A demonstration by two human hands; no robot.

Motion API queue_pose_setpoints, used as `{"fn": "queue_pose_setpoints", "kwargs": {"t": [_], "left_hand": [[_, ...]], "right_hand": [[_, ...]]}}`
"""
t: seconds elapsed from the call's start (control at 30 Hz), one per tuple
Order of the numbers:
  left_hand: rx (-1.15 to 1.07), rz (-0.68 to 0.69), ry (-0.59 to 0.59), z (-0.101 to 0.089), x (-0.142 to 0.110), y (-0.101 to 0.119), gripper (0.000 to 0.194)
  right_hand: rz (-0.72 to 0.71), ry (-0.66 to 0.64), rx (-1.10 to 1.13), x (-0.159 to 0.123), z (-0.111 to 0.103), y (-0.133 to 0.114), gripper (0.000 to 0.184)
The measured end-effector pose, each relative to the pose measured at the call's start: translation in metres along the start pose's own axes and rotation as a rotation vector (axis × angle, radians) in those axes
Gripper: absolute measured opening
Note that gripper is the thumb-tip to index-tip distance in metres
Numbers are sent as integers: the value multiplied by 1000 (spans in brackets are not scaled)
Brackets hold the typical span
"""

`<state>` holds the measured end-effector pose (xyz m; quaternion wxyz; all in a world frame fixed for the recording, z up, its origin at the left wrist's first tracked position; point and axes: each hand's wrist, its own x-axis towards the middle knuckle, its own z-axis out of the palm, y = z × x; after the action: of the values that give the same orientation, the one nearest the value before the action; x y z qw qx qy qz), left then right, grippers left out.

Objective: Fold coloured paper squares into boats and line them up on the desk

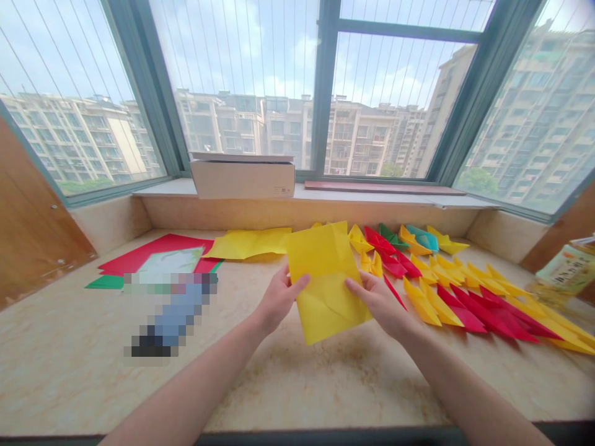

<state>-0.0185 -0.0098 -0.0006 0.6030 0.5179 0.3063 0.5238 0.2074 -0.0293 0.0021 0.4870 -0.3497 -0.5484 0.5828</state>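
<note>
Between my two hands a creased sheet of yellow paper (323, 285) is held up above the stone counter. My left hand (280, 294) pinches its left edge, with the thumb on the front face. My right hand (374, 296) grips the right edge in the same way, and the other fingers are hidden behind the sheet. Just behind and to the left lies more yellow paper (251, 243), flat on the counter. To the right of my right hand stand several folded paper boats, among them a yellow one (421, 301) and a red one (474, 310).
Red sheets (139, 251) and a green sheet (105, 282) lie at the left, near a pixelated patch (171, 319). A white box (242, 178) rests on the window sill. At the far right stands a bottle of yellowish liquid (564, 269). The counter (279, 396) ends close to me.
</note>
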Motion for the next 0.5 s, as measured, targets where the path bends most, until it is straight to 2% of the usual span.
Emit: {"fn": "queue_pose_setpoints", "kwargs": {"t": [0.2, 0.37, 0.5], "left_hand": [[-38, -157, -65, 3, -4, 3, 47], [-29, -136, -103, 0, -4, 1, 44], [-68, -112, -123, -1, -4, 0, 42]], "right_hand": [[-84, 136, 10, 4, -5, 4, 55], [-81, 123, -33, 6, -6, 6, 53], [-125, 172, -32, 7, -10, 6, 58]]}}
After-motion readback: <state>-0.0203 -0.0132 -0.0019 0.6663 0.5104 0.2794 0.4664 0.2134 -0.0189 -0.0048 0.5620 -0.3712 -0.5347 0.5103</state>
